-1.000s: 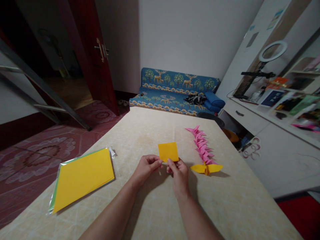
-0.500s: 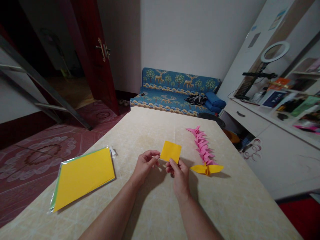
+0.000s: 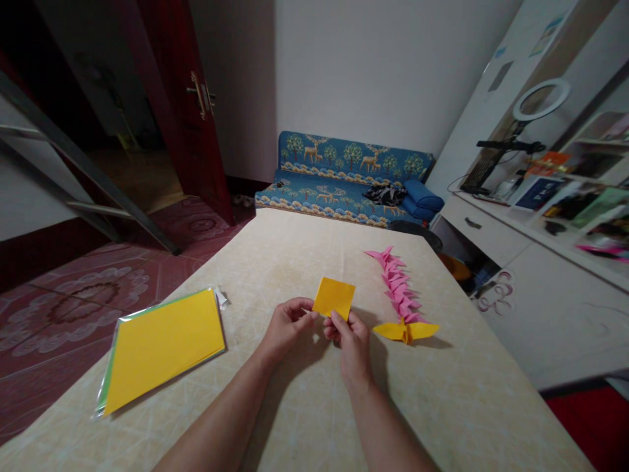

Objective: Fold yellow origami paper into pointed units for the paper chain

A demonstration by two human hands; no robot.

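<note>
A small yellow square of origami paper (image 3: 334,296) is held up over the middle of the table. My right hand (image 3: 351,341) grips its lower edge, thumb on the near face and fingers curled behind. At the paper's left corner, the thumb and fingers of my left hand (image 3: 289,324) are pinched together. Right of my hands lies a yellow folded paper crane (image 3: 405,332) with its wings spread. Behind it runs a row of several pink paper cranes (image 3: 397,282), nested one against another.
On the left of the table (image 3: 295,255) lies a stack of yellow paper sheets (image 3: 167,351) in a clear sleeve, with green showing at its edge. A blue patterned sofa (image 3: 334,187) stands beyond the far edge. To the right is a white cabinet (image 3: 540,288).
The yellow square has tipped slightly and its outline looks a little flatter. My left thumb has shifted slightly at its corner. The cranes and paper stack lie as before.
</note>
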